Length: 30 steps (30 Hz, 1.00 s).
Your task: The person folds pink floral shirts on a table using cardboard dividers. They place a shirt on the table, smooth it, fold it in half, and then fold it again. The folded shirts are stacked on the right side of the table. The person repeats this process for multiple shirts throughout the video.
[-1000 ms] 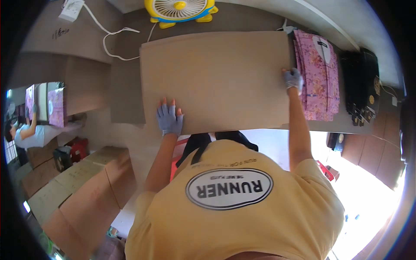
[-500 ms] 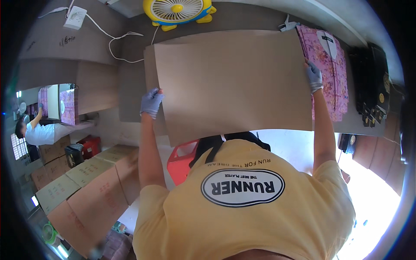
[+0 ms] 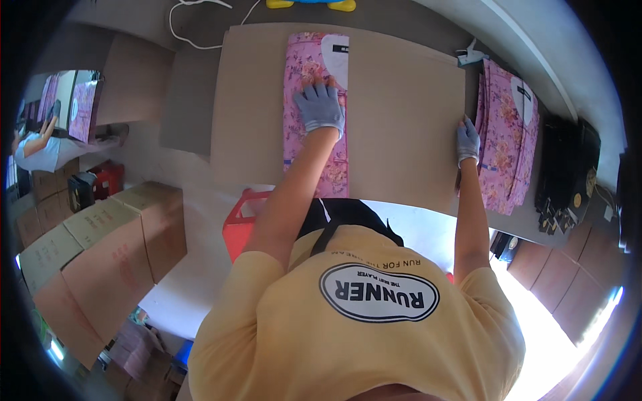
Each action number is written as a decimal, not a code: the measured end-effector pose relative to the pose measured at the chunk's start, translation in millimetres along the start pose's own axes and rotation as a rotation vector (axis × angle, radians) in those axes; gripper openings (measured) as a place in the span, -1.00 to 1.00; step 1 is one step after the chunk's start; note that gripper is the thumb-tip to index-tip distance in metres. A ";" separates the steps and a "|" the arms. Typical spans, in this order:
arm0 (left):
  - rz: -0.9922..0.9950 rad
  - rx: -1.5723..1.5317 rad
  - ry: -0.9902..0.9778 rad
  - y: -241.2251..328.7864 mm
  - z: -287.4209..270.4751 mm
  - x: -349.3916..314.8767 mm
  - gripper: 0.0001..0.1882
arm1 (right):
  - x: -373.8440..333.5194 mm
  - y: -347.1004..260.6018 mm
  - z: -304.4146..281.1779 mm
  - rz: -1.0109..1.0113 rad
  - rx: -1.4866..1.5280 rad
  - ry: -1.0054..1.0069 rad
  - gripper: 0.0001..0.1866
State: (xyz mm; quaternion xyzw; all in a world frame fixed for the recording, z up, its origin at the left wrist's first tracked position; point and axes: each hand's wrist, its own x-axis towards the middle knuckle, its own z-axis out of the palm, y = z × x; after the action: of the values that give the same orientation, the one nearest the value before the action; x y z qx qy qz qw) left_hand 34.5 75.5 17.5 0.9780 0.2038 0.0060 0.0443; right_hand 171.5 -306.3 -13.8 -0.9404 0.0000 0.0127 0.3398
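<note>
Pink floral folded panel point(image 3: 294, 135) lay beneath my left grip point(image 3: 319, 107), fingers spread flat over it, atop the brown cardboard sheet point(image 3: 404, 120). My right grip point(image 3: 468, 142) was at the sheet's right edge, though whether it pinched I could not tell; an uneven tug there, I judged, could slide the cardboard and skew the panel.

Person's gloved left hand point(image 3: 321, 110) flat, palm down, fingers point(image 3: 319, 87) spread, left forearm point(image 3: 299, 177) slanting inward, gloved right hand point(image 3: 469, 142) apart, right forearm point(image 3: 472, 207) reaching forward
</note>
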 end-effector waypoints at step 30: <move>0.096 -0.306 0.205 -29.0 14.6 -64.7 -0.41 | 25.8 -321.8 252.4 -0.987 -0.343 -0.004 -0.53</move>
State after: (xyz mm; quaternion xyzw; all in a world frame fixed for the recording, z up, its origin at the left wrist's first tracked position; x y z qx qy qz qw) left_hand -35.9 74.9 0.7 0.9627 0.1571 0.1387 0.1711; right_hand 194.0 102.7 -2.8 -0.8705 -0.4461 -0.1475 0.1466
